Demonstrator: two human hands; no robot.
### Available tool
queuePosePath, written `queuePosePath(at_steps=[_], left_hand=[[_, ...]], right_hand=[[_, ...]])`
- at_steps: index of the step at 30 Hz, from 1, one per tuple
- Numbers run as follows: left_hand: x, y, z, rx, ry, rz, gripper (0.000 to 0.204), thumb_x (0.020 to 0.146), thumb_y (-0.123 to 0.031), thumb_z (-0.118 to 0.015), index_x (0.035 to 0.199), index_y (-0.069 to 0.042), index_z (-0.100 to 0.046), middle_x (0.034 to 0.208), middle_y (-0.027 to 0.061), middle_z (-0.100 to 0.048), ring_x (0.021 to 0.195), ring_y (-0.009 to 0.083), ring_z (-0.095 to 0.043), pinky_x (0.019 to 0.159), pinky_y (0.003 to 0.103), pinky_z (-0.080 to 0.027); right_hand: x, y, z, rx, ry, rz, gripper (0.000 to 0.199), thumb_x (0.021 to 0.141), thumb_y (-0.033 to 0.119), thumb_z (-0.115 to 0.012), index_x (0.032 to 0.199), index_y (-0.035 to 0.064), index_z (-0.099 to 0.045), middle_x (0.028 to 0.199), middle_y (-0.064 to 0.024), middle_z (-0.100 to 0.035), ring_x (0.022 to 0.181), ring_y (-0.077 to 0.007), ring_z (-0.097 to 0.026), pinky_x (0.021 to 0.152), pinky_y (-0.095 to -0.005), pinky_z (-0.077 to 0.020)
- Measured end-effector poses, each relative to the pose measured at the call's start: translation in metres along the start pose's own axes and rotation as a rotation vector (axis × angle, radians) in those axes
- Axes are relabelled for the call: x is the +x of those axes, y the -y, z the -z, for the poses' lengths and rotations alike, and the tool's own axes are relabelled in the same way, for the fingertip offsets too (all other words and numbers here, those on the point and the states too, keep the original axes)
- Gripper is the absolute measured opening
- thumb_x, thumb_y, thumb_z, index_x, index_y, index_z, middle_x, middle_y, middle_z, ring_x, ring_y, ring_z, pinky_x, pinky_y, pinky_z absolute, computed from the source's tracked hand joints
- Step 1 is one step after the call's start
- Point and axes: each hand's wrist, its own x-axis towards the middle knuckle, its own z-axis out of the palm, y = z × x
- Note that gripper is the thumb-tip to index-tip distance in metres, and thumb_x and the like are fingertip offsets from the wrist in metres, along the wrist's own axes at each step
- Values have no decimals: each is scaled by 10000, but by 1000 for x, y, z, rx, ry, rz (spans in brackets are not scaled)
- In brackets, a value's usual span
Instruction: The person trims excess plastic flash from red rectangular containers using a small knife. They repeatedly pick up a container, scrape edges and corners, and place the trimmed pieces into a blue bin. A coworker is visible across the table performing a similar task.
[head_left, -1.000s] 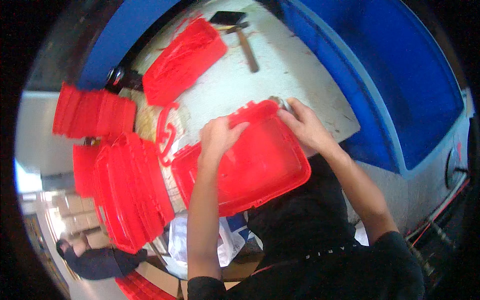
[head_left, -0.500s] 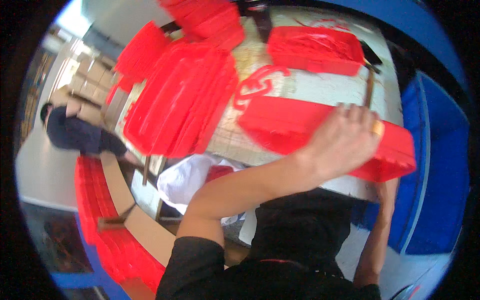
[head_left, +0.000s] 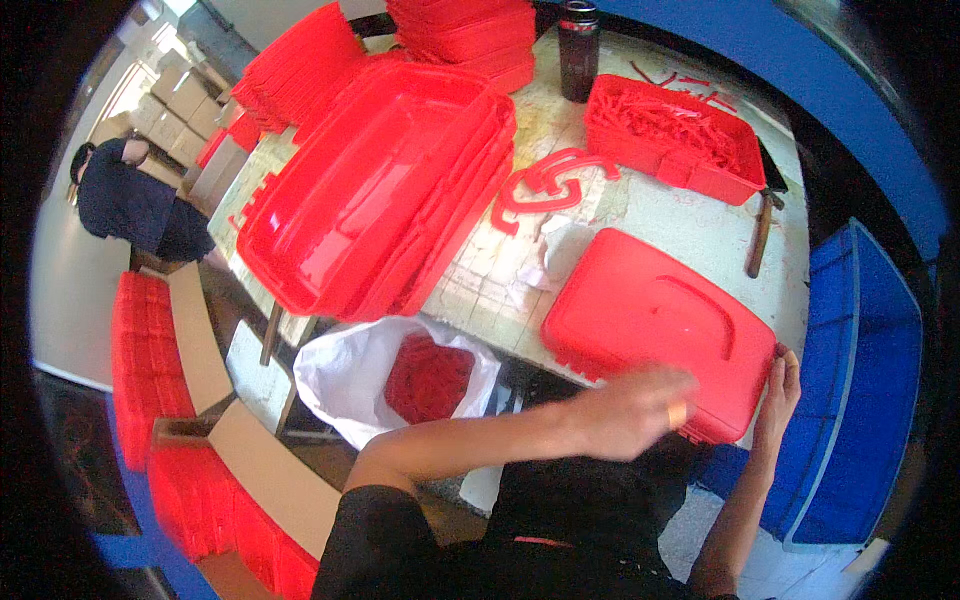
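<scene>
A red plastic case [head_left: 665, 310] lies flat at the table's near right, its smooth top marked by a long curved groove. At its right end, the fingers of my right hand [head_left: 778, 395] curl over the edge and hold it. My left hand [head_left: 635, 410], wearing a yellowish band on one finger, is at the case's near edge. Motion smears its fingers, so its grip cannot be made out. Beyond the case lie several loose red plastic handles [head_left: 550, 185]. Farther right, a red bin [head_left: 672, 178] holds many thin red pieces.
Stacked red trays [head_left: 370, 190] fill the table's left, near a white bag [head_left: 345, 385] of dark red pieces. A bottle [head_left: 578, 50] and a hammer [head_left: 762, 235] are on the table. A blue crate [head_left: 850, 390] stands right, cardboard [head_left: 275, 480] left. Another person [head_left: 130, 200] is far left.
The red case, tilted up before, now lies flat with its top showing. My left hand has moved from its upper side toward me. My right hand has come up along its right end.
</scene>
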Motion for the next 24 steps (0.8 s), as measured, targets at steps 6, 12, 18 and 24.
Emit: queuePosePath(at_steps=[6,12,18,24], left_hand=[[8,178,130,868,-171,624,119,733,-60,-641,833,1,-660,904,199,-620,934,366,-597,793,481,-491],[-10,228,126,1076,-55,571,194,823,-152,-667,938,1,-698,1063,177,-609,1045,348,-553,852,470,-476],[15,127,154,855,-292,452,166,868,-117,-654,964,15,-626,1024,200,-584,983,367,-553,820,487,-444],[3,80,118,440,-575,349,143,941,-56,-571,1048,32,-535,1085,222,-563,1013,380,-561,892,406,-454]], right_hand=[[-22,37,-6,-65,-96,43,259,1005,51,-506,1235,-29,-592,1222,-127,-637,1176,-197,-573,1046,-317,-412],[-72,73,15,-183,-123,43,212,933,-29,-544,1129,25,-604,1163,-79,-616,1038,-174,-576,893,-285,-455],[-59,114,14,-356,-60,360,240,838,-60,-599,1061,24,-631,1093,-134,-644,1060,-281,-616,916,-360,-486],[-38,158,-143,-579,487,827,322,879,229,-670,1122,23,-628,1190,-164,-613,1177,-349,-566,988,-480,-475]])
